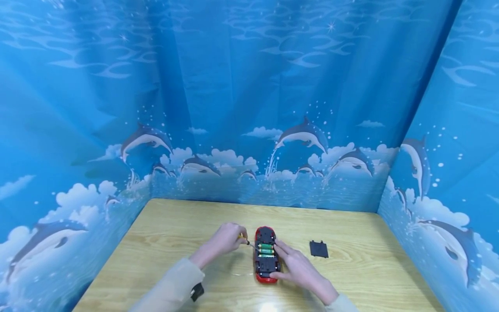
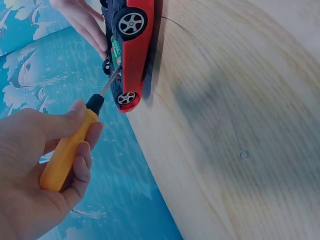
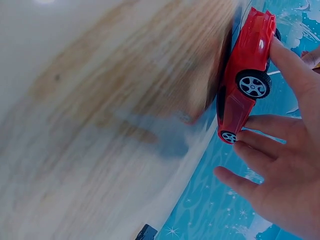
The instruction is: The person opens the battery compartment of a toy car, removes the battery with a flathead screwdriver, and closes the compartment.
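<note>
A red toy car [image 1: 267, 279] lies upside down on the table, its black underside facing up. Several green batteries [image 1: 266, 251] sit in its exposed battery compartment. My left hand [image 1: 228, 237] grips a screwdriver [image 2: 66, 157] by its yellow handle, fingers curled round it. The screwdriver's metal shaft slants to the batteries; its exact contact point is hard to see. With extended fingers, my right hand [image 1: 298, 266] steadies the car from the right, thumb at the near end. In the right wrist view the fingertips [image 3: 241, 136] touch the car by a wheel.
Right of the car lies a black battery cover [image 1: 319, 249] on the wooden table [image 1: 175, 234]. A thin wire [image 2: 243, 154] with a small loop trails from the car over the tabletop. Blue dolphin-print curtains [image 1: 241, 108] stand behind the table and at both sides.
</note>
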Demonstrator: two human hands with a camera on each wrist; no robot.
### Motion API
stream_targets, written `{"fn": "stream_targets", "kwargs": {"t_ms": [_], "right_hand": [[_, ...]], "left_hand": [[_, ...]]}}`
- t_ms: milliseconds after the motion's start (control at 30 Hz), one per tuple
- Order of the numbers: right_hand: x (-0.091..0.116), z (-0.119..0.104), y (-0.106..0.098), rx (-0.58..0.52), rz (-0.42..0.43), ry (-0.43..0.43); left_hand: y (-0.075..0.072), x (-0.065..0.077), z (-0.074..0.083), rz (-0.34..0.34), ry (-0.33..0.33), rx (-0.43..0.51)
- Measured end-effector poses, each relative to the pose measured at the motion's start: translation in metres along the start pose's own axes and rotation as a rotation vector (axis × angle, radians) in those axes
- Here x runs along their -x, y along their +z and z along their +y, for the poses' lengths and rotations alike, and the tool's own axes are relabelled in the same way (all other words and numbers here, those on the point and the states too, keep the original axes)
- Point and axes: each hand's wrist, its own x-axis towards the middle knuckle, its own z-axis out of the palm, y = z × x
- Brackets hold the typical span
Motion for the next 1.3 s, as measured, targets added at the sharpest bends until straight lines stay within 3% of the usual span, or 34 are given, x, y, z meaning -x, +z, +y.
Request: {"fn": "stream_targets", "kwargs": {"t_ms": [233,500,900,1133,1300], "right_hand": [[0.003,-0.001,-0.001,0.02,-0.003,-0.014],[0.007,-0.007,-0.006,0.038,-0.087,0.012],[0.01,-0.006,-0.006,0.013,-0.114,0.02],[0.009,-0.005,-0.002,0.018,-0.129,0.008],[0.008,-0.008,-0.005,0.011,-0.141,0.02]], "left_hand": [[0.002,0.007,-0.001,0.018,-0.04,0.075],[0.01,0.016,-0.005,0.041,-0.14,0.146],[0.019,0.023,-0.006,0.085,-0.179,0.239],[0.027,0.023,0.004,0.033,-0.197,0.349],[0.024,0.02,0.004,0.079,-0.197,0.324]]}}
